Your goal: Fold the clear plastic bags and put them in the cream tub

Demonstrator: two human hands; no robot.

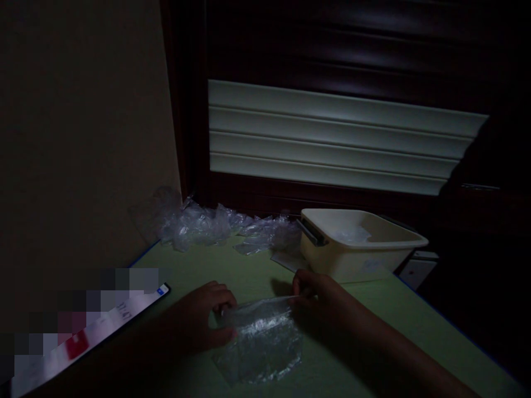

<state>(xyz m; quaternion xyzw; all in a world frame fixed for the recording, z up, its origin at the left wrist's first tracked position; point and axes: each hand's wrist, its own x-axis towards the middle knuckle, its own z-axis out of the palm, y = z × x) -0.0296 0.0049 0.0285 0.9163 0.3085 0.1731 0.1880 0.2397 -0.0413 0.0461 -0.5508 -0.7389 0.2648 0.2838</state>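
A clear plastic bag [269,345] lies spread near the front of the green table, its upper edge lifted a little between my hands. My right hand [313,290] pinches the bag's upper right corner. At the upper left corner, the curled fingers of my left hand [207,315] hold the bag's edge, with the thumb lying lower along its side. Dim light leaves the exact fingertip contact on the left hard to see.
Crumpled clear plastic bags [215,221] are heaped along the table's back edge. A cream tub [352,260] with dark handles stands at the back right, some clear plastic inside. A lit phone [103,331] lies at left. Behind the green table [207,262] is a slatted door [323,138].
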